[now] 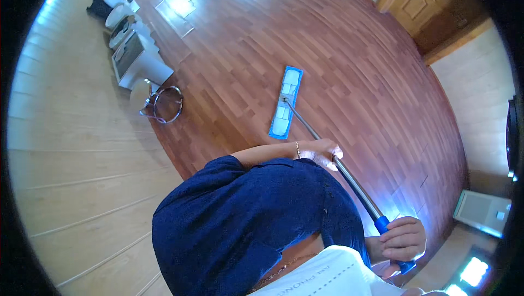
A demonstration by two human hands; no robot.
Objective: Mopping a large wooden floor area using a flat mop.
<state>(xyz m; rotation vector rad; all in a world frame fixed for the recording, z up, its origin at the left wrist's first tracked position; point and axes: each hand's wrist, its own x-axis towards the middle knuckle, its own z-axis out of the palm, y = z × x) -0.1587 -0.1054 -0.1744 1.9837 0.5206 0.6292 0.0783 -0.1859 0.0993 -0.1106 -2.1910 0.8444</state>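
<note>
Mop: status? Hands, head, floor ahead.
Left hand grips mid-pole, right hand on blue grip end. Mop head flat on wood floor. Nothing near it.

1. A flat mop [327, 154] with a long silver metal pole that slants from lower right up to the head and ends in a blue grip.
2. Its blue rectangular mop head [286, 102] lies flat on the reddish wooden floor [349, 61].
</note>
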